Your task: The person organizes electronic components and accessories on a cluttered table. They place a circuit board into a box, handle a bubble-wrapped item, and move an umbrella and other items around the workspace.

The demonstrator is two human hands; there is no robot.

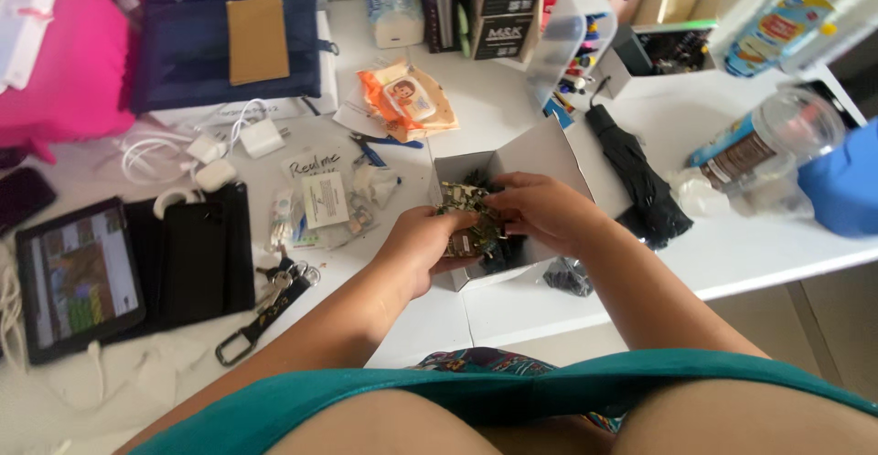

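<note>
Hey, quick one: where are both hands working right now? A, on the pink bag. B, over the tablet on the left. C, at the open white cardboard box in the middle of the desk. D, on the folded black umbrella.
C: the left hand and right hand meet at the open white box, holding a small green circuit board over it.

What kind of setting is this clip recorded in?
Probably a home desk or hobby workspace: a cluttered white table with a tablet, chargers and an open box of small electronic parts.
</note>
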